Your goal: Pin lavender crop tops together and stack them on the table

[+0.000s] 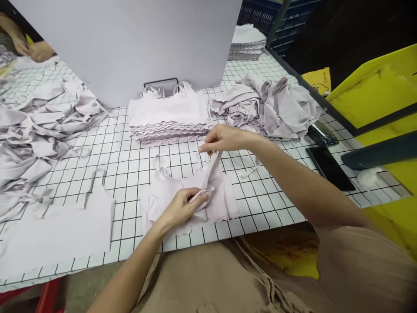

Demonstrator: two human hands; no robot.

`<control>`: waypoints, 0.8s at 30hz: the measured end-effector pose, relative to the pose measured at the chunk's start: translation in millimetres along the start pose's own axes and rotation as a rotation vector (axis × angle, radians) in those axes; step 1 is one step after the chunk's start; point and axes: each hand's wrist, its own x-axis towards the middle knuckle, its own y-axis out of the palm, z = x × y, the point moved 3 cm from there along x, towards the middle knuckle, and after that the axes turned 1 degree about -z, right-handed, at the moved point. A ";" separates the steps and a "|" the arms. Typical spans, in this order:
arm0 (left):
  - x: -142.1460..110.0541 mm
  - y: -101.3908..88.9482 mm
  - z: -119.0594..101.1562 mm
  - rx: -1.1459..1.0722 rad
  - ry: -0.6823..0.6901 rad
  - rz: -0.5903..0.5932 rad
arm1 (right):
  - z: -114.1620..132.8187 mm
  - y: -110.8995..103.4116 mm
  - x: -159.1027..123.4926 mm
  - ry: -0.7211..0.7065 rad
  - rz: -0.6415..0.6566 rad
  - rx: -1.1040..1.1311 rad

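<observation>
A pale pink strappy top lies partly bunched on the grid-patterned table in front of me. My left hand pinches a fold of its fabric near the middle. Above it, my right hand is closed on one of the top's straps, which stretches upward between the two hands. The other strap loop stands up at the garment's left. Just behind is a neat stack of folded tops. To the left another top is spread flat with its straps pointing away from me.
Loose garments are heaped at the left and back right. A black phone lies near the right edge beside a dark bar. A tall pale board stands behind the stack. Another person's hands show at upper left. A yellow chair is at right.
</observation>
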 end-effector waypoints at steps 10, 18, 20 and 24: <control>-63.1 -88.1 4.5 0.576 0.204 -0.495 | -25.1 61.8 -91.9 0.070 -0.432 -0.546; -72.8 -93.6 41.7 0.712 0.207 -0.510 | -45.2 128.2 -130.1 0.105 -0.542 -0.713; -72.5 -97.2 41.3 0.688 0.207 -0.584 | -45.9 126.4 -135.9 0.136 -0.587 -0.756; -72.2 -93.6 36.4 0.709 0.266 -0.519 | -42.5 117.9 -136.3 0.096 -0.634 -0.763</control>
